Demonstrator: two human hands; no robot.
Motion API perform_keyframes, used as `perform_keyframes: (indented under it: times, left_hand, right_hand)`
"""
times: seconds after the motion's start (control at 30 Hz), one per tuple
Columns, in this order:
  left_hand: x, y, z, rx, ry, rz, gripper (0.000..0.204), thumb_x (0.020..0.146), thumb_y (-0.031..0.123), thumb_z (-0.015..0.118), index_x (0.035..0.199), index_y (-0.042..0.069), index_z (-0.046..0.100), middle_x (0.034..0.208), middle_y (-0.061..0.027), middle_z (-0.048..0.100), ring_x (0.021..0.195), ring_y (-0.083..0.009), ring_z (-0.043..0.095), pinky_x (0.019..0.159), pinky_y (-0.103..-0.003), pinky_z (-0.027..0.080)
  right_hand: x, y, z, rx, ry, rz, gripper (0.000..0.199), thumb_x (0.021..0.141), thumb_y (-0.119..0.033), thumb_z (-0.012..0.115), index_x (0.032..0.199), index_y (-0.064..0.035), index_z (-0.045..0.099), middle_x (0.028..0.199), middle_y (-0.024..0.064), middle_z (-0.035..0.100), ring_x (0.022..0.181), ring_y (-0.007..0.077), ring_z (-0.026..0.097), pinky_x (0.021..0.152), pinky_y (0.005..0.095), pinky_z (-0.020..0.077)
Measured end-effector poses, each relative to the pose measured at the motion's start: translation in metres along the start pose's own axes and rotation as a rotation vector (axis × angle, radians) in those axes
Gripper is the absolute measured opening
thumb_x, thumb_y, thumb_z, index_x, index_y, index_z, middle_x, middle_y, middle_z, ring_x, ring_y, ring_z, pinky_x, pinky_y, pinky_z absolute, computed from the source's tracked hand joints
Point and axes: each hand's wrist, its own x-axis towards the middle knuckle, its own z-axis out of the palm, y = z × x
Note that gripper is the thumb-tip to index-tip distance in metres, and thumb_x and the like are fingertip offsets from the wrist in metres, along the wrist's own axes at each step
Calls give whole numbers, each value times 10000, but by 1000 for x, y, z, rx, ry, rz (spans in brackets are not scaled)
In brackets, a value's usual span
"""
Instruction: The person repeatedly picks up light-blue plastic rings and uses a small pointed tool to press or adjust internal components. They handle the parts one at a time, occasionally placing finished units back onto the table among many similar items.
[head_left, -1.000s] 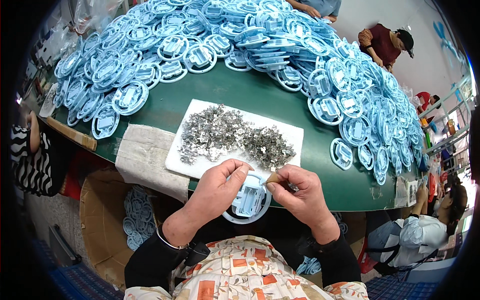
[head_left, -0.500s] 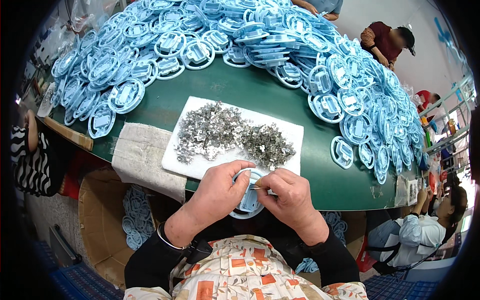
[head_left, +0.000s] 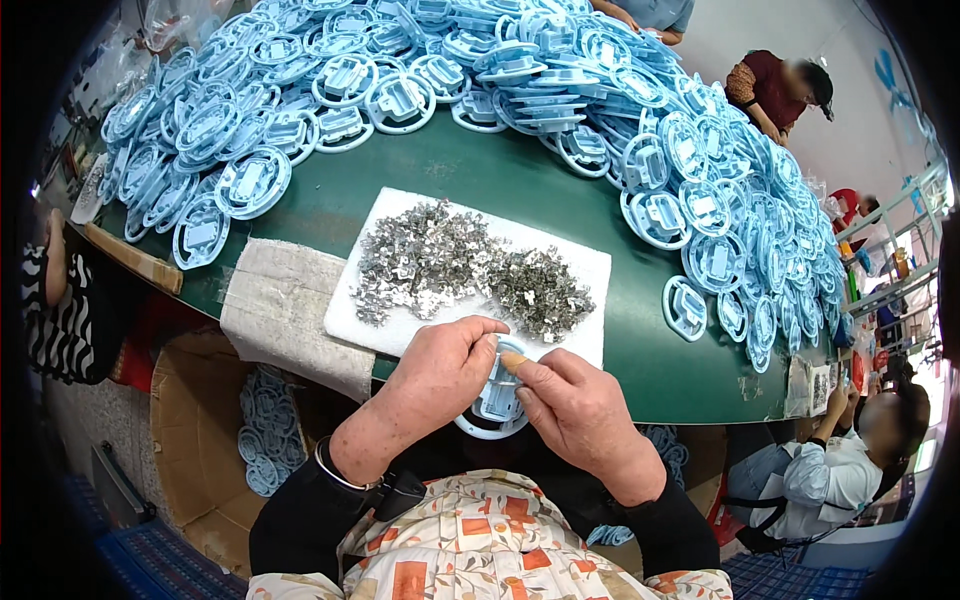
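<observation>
A long green counter (head_left: 440,165) spreads across the room in front of me, and over its far side and both ends sprawls a great heap of pale blue plastic parts (head_left: 540,60), round and overlapping. Past it on the right, a person in a dark red top and black cap (head_left: 775,95) bends forward, and nearer, a person in a white shirt (head_left: 820,475) sits at the counter's end. Below the counter's near edge, to the left, stands an open cardboard box (head_left: 190,430) with more blue parts inside. A white foam board (head_left: 575,255) lies on the counter, and just left of it a grey cloth (head_left: 290,320) drapes over the edge. Two piles of little metal clips sit on the board, touching each other: a brighter pile (head_left: 420,260) on the left and a darker pile (head_left: 543,295) on the right. The left hand (head_left: 440,370) grips one blue ring (head_left: 495,400) by its side, at the counter's near edge, just before the board. The right hand (head_left: 580,405) bends its fingers over the ring's other side; I can't tell whether they pinch anything. Something tan covers one fingertip.
</observation>
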Motion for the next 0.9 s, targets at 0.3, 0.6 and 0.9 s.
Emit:
perform_keyframes:
  times: [0.3, 0.6, 0.9]
  left_hand:
    - [-1, 5, -3, -50, -29, -63, 308, 1015, 157, 528, 1202, -35, 680, 664, -21, 611, 595, -72, 522, 560, -280, 454]
    - [1, 1, -2, -49, -21, -46, 309, 1012, 155, 525, 1192, -41, 682, 636, -16, 592, 573, -73, 520, 538, -286, 443]
    - [2, -7, 2, 6, -2, 7, 303, 1011, 153, 520, 1175, -37, 690, 615, -50, 595, 549, -92, 524, 533, -297, 448]
  right_hand:
    - [-4, 5, -15, -226, -104, 15, 413, 866, -107, 724, 1269, -188, 686, 662, 34, 600, 592, 232, 642, 513, 380, 504]
    - [0, 3, -19, -355, -138, -47, 467, 784, -90, 741, 1237, -199, 706, 651, 19, 560, 571, 211, 621, 508, 367, 498]
    - [17, -29, -27, -636, -309, -163, 278, 799, -97, 666, 1076, -73, 677, 664, 21, 588, 617, 176, 674, 502, 322, 497]
